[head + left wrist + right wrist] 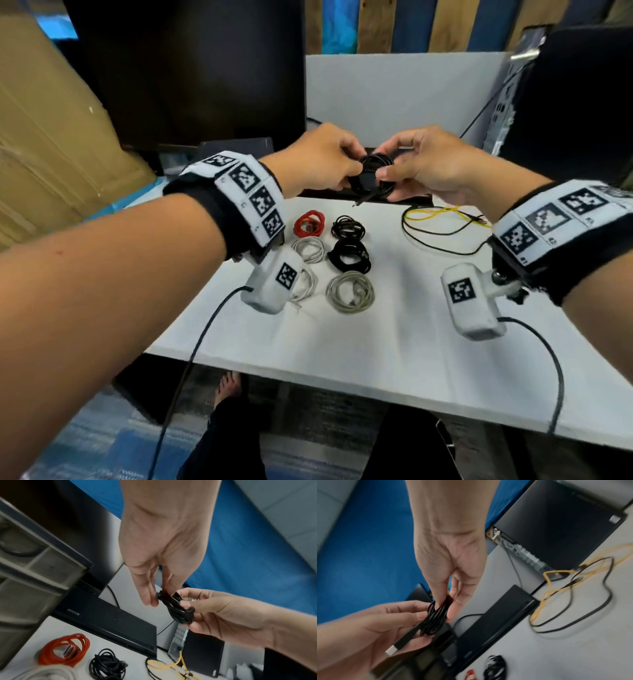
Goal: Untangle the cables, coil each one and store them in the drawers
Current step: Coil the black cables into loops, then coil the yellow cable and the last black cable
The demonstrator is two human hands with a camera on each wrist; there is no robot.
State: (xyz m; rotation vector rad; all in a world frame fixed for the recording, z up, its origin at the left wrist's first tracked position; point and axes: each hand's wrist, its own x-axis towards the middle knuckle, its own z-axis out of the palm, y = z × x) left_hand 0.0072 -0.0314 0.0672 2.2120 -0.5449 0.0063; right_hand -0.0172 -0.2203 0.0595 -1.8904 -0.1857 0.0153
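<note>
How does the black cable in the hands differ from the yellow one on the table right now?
The black cable is wound into a tight coil; the yellow cable lies in loose, open loops. The black cable is held above the table by the left hand and right hand; the yellow one rests untouched, crossed by a loose black lead. Neither is in a drawer.

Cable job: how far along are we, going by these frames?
Done: six coils lie on the table, among them the red coil and grey coil. In hand: left hand and right hand both hold a black coil, free end loose. Left: the yellow and black cables lie uncoiled; nothing visibly stored in drawers.
</note>
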